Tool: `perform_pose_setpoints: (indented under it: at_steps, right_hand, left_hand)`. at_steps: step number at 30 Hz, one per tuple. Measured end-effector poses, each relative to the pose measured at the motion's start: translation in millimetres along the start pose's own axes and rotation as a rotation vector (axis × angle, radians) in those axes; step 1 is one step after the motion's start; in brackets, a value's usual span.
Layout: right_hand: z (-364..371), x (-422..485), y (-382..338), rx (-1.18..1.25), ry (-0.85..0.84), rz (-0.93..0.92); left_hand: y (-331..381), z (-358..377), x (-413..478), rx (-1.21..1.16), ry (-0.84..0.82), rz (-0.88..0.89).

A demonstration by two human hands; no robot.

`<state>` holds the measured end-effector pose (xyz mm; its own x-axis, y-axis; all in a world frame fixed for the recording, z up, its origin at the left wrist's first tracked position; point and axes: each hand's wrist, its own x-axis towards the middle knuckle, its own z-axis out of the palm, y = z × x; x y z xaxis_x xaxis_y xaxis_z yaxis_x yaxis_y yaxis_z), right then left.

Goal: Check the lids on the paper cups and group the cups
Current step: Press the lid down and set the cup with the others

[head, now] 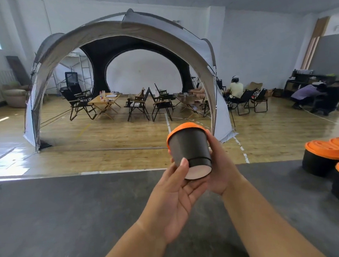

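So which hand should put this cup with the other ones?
Right, probably. The three lidded cups stand at the right of the table, nearest the right hand, which grips the held cup. The left hand would have to reach across.

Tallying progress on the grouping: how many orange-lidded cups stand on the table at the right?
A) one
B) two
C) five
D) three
D: three orange-lidded cups stand close together on the grey table at the right, while the left hand and right hand hold a fourth cup.
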<state>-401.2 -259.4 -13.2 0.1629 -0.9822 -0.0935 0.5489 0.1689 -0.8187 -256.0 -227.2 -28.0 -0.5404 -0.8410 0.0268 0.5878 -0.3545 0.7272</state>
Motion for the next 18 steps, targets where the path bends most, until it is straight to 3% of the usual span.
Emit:
perform_pose_setpoints:
  at_steps: [2,6,13,15,18]
  right_hand:
    - [-4.6,3.3,2.6,0.005,-0.004,-0.021]
    - [-10.3,3.0,2.7,-0.083,0.105,-0.239]
    - [-0.6,-0.5,7.8,-0.426,0.29,-0.438]
    - [-5.6,4.3,9.0,-0.359,0.299,-0.439]
    - [-14.4,5.9,7.9,-0.11,0.23,-0.343]
  left_hand:
    - [-0.5,-2.2,1.0,-0.004,0.029,0.014]
    - [1.1,-8.0,4.7,0.069,0.182,0.091]
    - [-7.5,-9.5,2.7,0.499,0.299,0.215]
    - [-9.9,-7.0,0.7,0.518,0.255,0.22]
    - [-10.0,0.8,-0.9,0.28,0.144,0.117]
